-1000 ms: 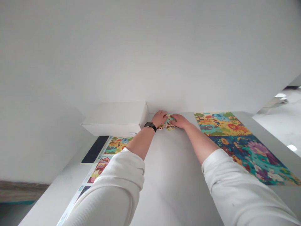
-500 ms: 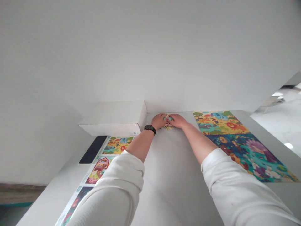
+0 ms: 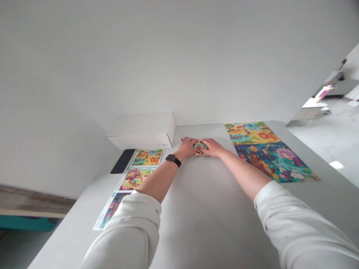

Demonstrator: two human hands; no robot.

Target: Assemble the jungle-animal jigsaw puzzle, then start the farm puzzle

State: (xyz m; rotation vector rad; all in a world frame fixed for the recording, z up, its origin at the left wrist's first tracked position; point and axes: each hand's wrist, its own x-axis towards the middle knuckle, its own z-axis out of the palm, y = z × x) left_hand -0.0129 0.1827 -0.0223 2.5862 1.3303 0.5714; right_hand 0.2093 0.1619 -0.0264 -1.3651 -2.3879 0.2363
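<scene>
A small heap of colourful jigsaw puzzle pieces lies near the back of the white table, between my two hands. My left hand, with a black watch on its wrist, curls round the heap's left side. From the right, my right hand cups the same heap with bent fingers. Both thumbs reach in toward the middle. The hands cover much of the heap, and a few red and yellow pieces stick out beyond the left fingers.
Two assembled-looking picture puzzles, one yellow with animals and one dark blue, lie at right. A white box stands at back left. Before it are a dark phone-like slab and a picture sheet. A wall rises behind.
Both hands have come away from the wall toward me, with the puzzle pieces between them. The head view has shifted, showing more of the floor at right.
</scene>
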